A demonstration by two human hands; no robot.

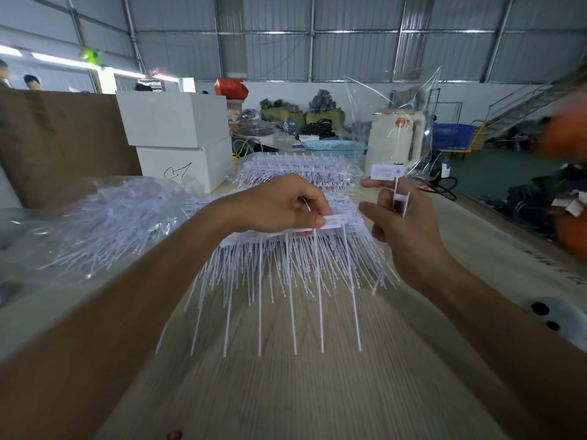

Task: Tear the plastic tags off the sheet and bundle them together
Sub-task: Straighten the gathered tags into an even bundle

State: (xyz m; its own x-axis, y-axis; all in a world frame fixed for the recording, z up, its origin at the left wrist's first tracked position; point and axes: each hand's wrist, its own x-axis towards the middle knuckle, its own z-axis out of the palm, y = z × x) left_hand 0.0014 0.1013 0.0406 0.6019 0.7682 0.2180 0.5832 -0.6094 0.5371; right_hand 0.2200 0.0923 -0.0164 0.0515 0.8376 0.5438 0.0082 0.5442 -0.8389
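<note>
1. Hands meet above a pale wood-grain surface [286,392], both forearms reaching in from the near edge.
2. Left hand [279,206] holds a sheet [286,249] of white plastic tags at its top strip; thumb and fingers [317,221] are curled and pinch that strip, knuckles up.
3. From the sheet, thin white tails hang down and fan toward the viewer, their tips above or on the surface; I cannot tell which.
4. Right hand [400,217] is just beside the sheet's right end, raised a little higher. Its thumb and forefinger pinch a single tag [388,171], whose flat white label stands above the fingertips while its stem runs down across the hand.
5. The other right fingers are loosely curled; whether they hold more tags is unclear.
6. To the left, a clear bag [95,223] full of loose white tags lies on the surface.
7. Behind the hands, another bagged stack of tag sheets [295,169] rests farther back.
8. Two white boxes [178,134] are stacked at the back left, against a brown board [57,144].
9. A blue basket [333,149] and a cream jug [397,138] wrapped in clear film stand at the back right.
10. A white power strip [559,319] sits at the surface's right edge.
</note>
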